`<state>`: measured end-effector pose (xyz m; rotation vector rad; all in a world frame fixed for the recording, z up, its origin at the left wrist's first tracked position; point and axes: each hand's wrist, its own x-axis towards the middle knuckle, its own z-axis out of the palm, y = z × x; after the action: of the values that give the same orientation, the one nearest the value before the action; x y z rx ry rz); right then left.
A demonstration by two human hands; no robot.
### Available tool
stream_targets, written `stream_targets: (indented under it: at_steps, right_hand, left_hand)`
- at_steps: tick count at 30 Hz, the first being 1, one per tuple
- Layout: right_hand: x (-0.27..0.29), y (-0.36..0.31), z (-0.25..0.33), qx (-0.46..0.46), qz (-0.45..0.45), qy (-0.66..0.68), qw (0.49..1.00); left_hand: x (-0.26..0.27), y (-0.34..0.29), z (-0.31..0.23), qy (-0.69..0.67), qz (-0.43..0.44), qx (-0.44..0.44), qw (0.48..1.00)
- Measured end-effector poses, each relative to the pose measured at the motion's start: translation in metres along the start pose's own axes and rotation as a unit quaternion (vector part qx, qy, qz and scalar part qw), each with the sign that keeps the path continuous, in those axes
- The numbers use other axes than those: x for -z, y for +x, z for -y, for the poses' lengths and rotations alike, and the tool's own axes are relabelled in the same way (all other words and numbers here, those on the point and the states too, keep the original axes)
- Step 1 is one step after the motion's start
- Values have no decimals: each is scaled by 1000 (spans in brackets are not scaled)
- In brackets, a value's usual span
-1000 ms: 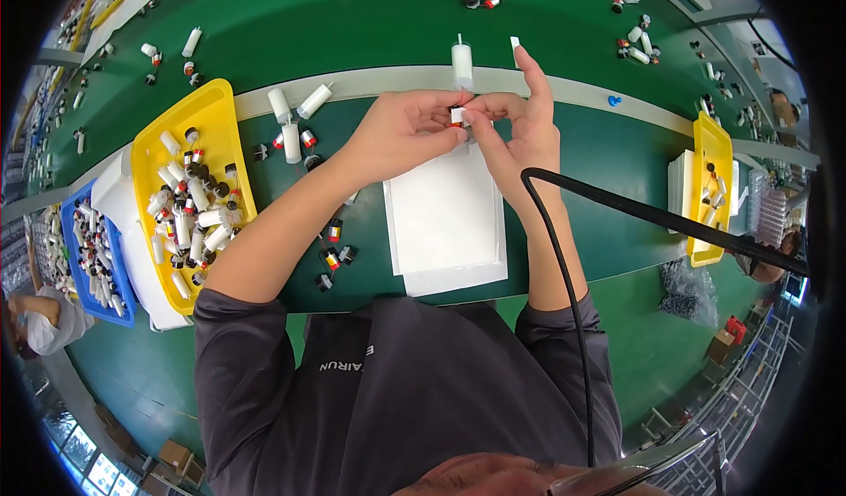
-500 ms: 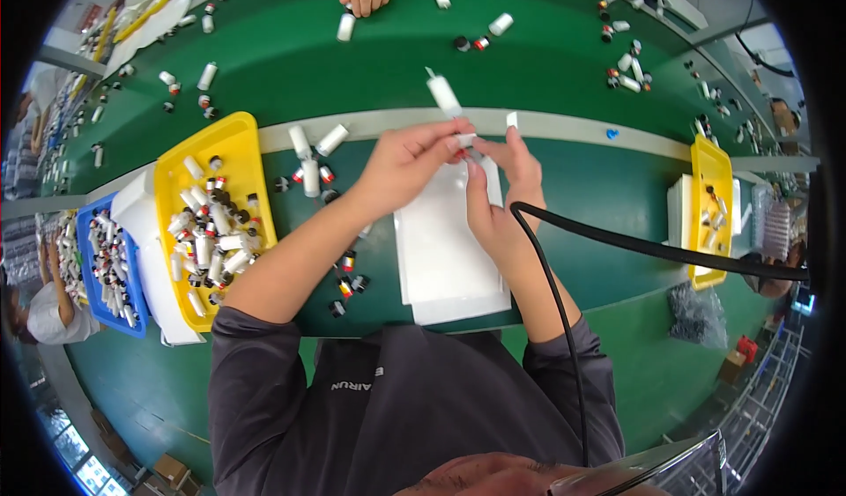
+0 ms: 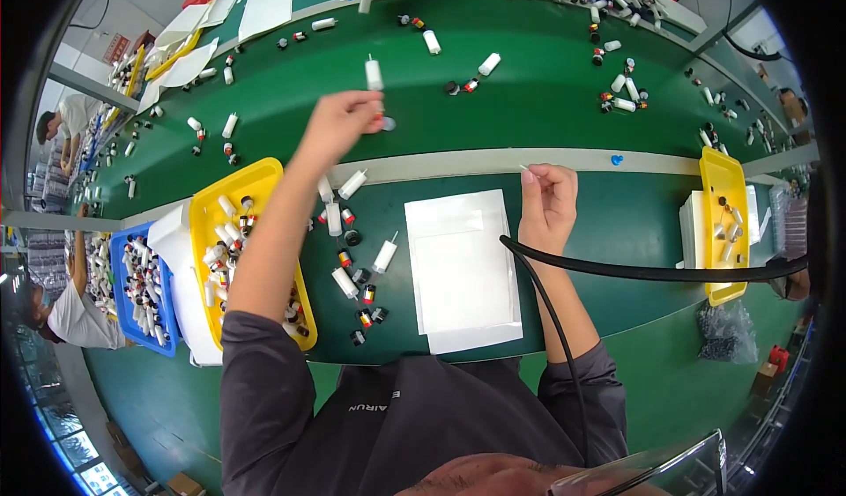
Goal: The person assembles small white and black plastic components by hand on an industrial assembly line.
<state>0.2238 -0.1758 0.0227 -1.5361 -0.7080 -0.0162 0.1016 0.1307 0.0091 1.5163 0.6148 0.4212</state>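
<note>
Head view: workshop; green belt (image 3: 493, 117) beneath left hand (image 3: 339, 126), pinching one cylinder unit (image 3: 374, 75); right hand (image 3: 548, 207) pinching one white sliver (image 3: 525, 168). One blue tray (image 3: 170, 307) leftward.

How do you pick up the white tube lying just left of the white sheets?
I'd pinch the white tube across its thick middle, coming from above and the right. It lies on its side, so fingers could straddle the round body. The thin tip looks easier to bend, and a black part sits close on its left.
</note>
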Motion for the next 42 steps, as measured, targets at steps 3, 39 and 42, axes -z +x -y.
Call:
stream_targets:
  at_steps: [3, 39, 42]
  right_hand:
    - [4, 9, 11, 66, 5, -104, 992]
    - [-32, -31, 27, -94, 240, 189, 948]
    - [-32, -34, 31, -64, 228, 113, 965]
  left_hand:
    - [34, 36, -38, 362, 51, 142, 920]
    - [-107, -111, -49, -458, 155, 146, 863]
    - [-113, -111, -36, -501, 154, 141, 840]
